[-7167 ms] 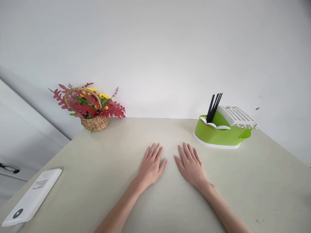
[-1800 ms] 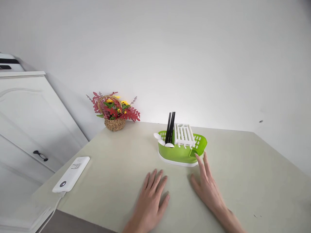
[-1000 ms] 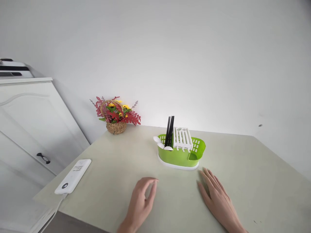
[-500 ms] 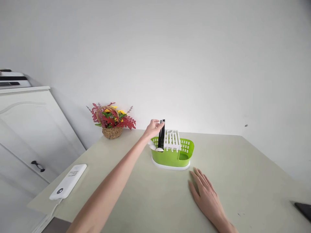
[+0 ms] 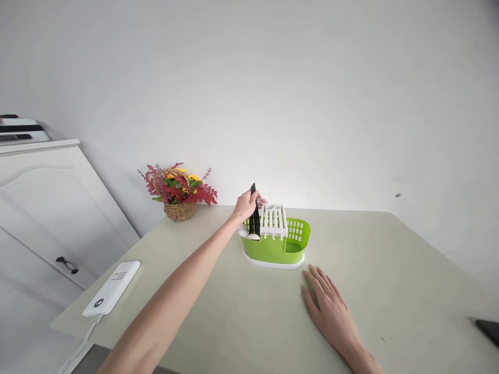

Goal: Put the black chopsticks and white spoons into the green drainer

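Note:
A green utensil caddy (image 5: 273, 250) stands on its white base tray (image 5: 273, 264), with a slotted white rack (image 5: 274, 221) across its middle. A bundle of black chopsticks (image 5: 254, 222) stands nearly upright in the caddy's left end. My left hand (image 5: 245, 203) is closed around the bundle's upper part, its far fingers reaching behind the chopsticks. White spoon-like pieces (image 5: 253, 237) stick out at the caddy's front left rim. My right hand (image 5: 331, 311) lies flat on the table just right of and nearer than the caddy, fingers stretched out, holding nothing.
A wicker basket of artificial flowers (image 5: 180, 210) stands at the table's back left corner. A white power bank (image 5: 112, 288) with a cable lies by the left edge, beside a white cabinet (image 5: 39, 208). A dark flat object (image 5: 489, 332) lies at far right.
My left hand has closed around the chopsticks, and their tops have tilted slightly left. My right hand stays flat on the table. The view has shifted a little.

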`<action>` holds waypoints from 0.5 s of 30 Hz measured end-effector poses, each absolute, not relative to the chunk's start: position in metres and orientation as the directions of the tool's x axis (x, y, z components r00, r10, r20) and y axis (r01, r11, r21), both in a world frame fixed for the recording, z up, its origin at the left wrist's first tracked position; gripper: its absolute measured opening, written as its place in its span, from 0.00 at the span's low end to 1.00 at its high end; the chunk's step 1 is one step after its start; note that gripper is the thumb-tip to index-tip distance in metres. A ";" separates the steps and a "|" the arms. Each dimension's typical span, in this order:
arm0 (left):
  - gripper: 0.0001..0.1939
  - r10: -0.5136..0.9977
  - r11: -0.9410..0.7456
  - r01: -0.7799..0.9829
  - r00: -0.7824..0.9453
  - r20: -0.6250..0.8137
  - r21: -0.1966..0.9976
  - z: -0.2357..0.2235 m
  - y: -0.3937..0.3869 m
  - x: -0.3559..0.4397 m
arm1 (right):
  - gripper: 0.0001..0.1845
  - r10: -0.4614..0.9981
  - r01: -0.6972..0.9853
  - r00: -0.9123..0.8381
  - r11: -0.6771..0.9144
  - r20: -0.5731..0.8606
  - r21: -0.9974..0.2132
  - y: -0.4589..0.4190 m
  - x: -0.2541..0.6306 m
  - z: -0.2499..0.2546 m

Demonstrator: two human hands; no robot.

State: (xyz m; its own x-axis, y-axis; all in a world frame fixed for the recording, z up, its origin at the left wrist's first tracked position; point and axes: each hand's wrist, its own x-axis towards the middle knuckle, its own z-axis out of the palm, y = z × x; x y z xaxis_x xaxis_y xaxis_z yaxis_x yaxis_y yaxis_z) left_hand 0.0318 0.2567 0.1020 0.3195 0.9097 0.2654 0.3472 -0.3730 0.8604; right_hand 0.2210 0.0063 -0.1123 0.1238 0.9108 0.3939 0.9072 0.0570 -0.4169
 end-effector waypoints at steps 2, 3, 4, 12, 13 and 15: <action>0.16 0.916 -0.353 0.163 0.258 0.306 0.921 0.106 0.261 0.029 | 0.30 0.910 0.907 0.125 0.056 0.395 -0.417 0.006 0.221 -0.113; 0.16 0.919 -0.348 0.051 0.216 0.330 0.936 0.110 0.263 0.027 | 0.30 0.910 0.908 0.125 0.056 0.395 -0.416 0.006 0.222 -0.113; 0.16 0.920 -0.349 -0.059 0.167 0.354 0.935 0.116 0.267 0.023 | 0.30 0.909 0.908 0.124 0.057 0.397 -0.415 0.006 0.222 -0.113; 0.16 0.917 -0.356 -0.645 -0.380 0.121 0.676 0.180 0.295 -0.061 | 0.30 0.914 0.901 0.135 0.047 0.383 -0.430 0.005 0.222 -0.113; 0.17 0.918 -0.347 -0.664 -0.385 0.094 0.663 0.181 0.295 -0.077 | 0.30 0.914 0.900 0.137 0.046 0.381 -0.434 0.004 0.223 -0.113; 0.18 0.924 -0.332 -0.679 -0.372 0.082 0.655 0.176 0.293 -0.106 | 0.30 0.917 0.898 0.141 0.041 0.374 -0.439 0.004 0.223 -0.114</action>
